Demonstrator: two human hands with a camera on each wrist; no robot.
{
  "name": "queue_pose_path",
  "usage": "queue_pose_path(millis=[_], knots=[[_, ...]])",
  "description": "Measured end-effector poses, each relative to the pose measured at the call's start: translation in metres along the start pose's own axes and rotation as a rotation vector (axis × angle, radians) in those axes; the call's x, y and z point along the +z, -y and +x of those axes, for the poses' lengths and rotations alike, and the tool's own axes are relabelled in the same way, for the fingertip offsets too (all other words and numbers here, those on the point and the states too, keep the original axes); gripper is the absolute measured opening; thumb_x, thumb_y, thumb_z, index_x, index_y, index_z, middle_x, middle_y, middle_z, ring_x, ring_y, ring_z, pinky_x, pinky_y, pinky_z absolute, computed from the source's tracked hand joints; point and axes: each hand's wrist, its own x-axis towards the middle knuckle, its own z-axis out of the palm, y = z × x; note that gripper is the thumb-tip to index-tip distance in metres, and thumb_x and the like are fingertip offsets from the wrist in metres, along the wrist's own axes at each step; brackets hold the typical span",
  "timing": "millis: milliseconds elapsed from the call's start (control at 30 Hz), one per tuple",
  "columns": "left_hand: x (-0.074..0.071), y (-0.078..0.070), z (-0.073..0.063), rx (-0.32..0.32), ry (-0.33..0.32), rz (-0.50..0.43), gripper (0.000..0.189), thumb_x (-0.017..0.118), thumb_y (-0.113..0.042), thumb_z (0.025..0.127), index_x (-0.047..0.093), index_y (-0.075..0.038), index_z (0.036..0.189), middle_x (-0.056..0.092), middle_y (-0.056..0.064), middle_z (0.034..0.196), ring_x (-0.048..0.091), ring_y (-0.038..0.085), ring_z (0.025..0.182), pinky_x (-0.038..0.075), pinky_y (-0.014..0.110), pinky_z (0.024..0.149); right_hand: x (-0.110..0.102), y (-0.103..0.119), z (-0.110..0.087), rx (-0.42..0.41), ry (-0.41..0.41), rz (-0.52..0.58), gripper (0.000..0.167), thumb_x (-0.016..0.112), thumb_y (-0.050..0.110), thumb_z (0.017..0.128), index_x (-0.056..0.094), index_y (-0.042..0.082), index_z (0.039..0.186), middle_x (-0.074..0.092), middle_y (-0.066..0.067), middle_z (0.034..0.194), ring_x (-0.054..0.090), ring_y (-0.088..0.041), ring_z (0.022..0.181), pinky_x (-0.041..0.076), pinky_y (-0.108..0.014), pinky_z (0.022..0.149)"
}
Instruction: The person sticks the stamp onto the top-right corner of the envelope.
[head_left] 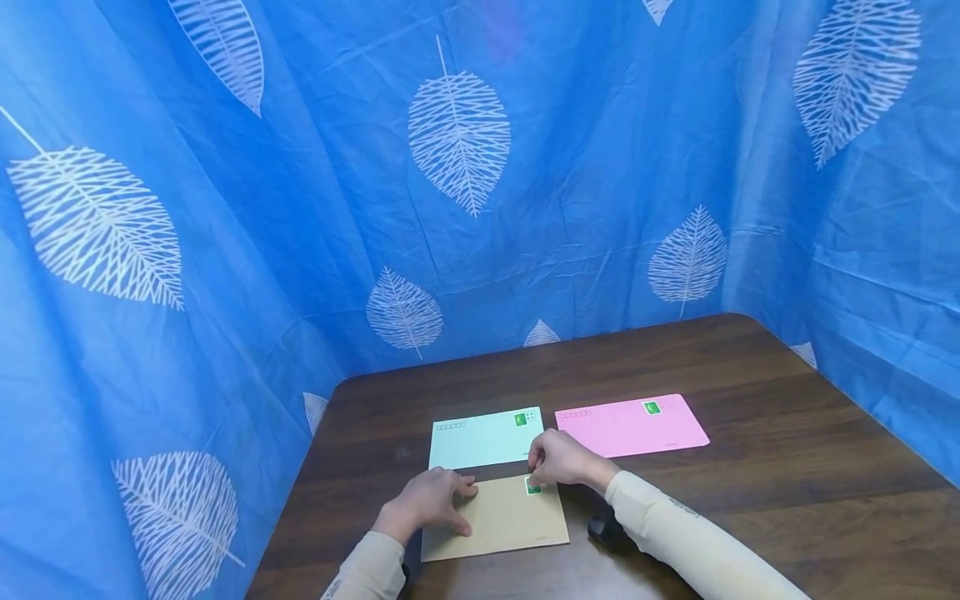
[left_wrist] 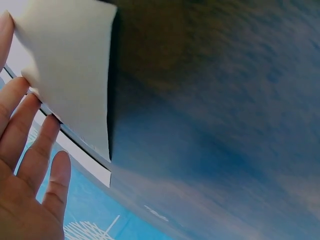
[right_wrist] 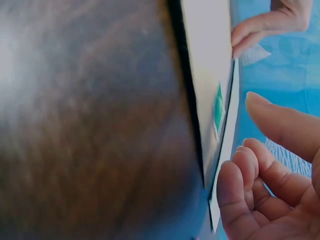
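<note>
A beige envelope (head_left: 502, 527) lies near the front of the table, with a green stamp (head_left: 533, 487) at its top right corner. My left hand (head_left: 431, 502) rests on the envelope's left side, thumb and fingers spread; the left wrist view shows the fingers extended along its edge. Over the top right corner, right by the stamp, is my right hand (head_left: 562, 458). In the right wrist view its thumb (right_wrist: 265, 112) stands apart from the bent fingers, with nothing between them. Part of the stamp is hidden by the right hand in the head view.
Behind the beige envelope lies a pale green envelope (head_left: 483, 440) with a green stamp, and right of that a pink one (head_left: 622, 427), also stamped. A small black object (head_left: 603, 531) shows beneath the right forearm. Blue leaf-patterned curtains (head_left: 570, 167) surround the brown table (head_left: 787, 433).
</note>
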Motion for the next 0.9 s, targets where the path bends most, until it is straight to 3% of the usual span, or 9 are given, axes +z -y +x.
queue_pose_path(millis=[367,633,700,800,900], knots=[[0.000,0.005,0.001,0.020,-0.008,-0.019,0.057,0.092,-0.037,0.066,0.076,-0.019,0.118,0.069,-0.003,0.131,0.065,0.024,0.121,0.055,0.040,0.097,-0.023,-0.012,-0.005,0.042,-0.026,0.058,0.015,0.083,0.010,0.079,0.070,0.004,0.086,0.061,0.001,0.071,0.055,-0.013,0.064,0.046,-0.024,0.058],[-0.002,0.010,0.002,0.045,-0.030,0.002,0.055,0.091,-0.039,0.067,0.077,-0.017,0.115,0.071,-0.002,0.127,0.067,0.024,0.117,0.056,0.039,0.094,-0.040,-0.022,-0.010,0.010,-0.058,0.101,0.014,0.082,0.011,0.081,0.071,0.005,0.085,0.064,0.000,0.073,0.055,-0.013,0.067,0.047,-0.027,0.060],[-0.002,0.011,0.002,0.045,-0.033,-0.005,0.055,0.091,-0.041,0.067,0.077,-0.017,0.114,0.072,-0.001,0.126,0.068,0.023,0.114,0.057,0.038,0.092,-0.042,-0.027,-0.012,0.010,-0.064,0.105,0.014,0.082,0.012,0.081,0.070,0.005,0.086,0.064,0.000,0.074,0.055,-0.014,0.068,0.048,-0.027,0.061],[-0.004,0.012,0.002,0.037,-0.041,-0.044,0.053,0.091,-0.042,0.066,0.078,-0.018,0.112,0.073,0.000,0.124,0.067,0.012,0.093,0.056,0.030,0.082,-0.045,-0.033,-0.016,0.030,-0.078,0.110,0.015,0.081,0.013,0.082,0.070,0.004,0.088,0.064,0.000,0.075,0.056,-0.015,0.070,0.049,-0.029,0.063],[-0.008,0.012,0.001,0.008,-0.047,-0.108,0.052,0.090,-0.042,0.068,0.078,-0.017,0.113,0.073,0.001,0.123,0.066,0.011,0.093,0.055,0.030,0.081,-0.049,-0.038,-0.021,0.058,-0.092,0.108,0.017,0.081,0.014,0.082,0.071,0.003,0.090,0.064,-0.001,0.077,0.056,-0.016,0.071,0.049,-0.030,0.065]])
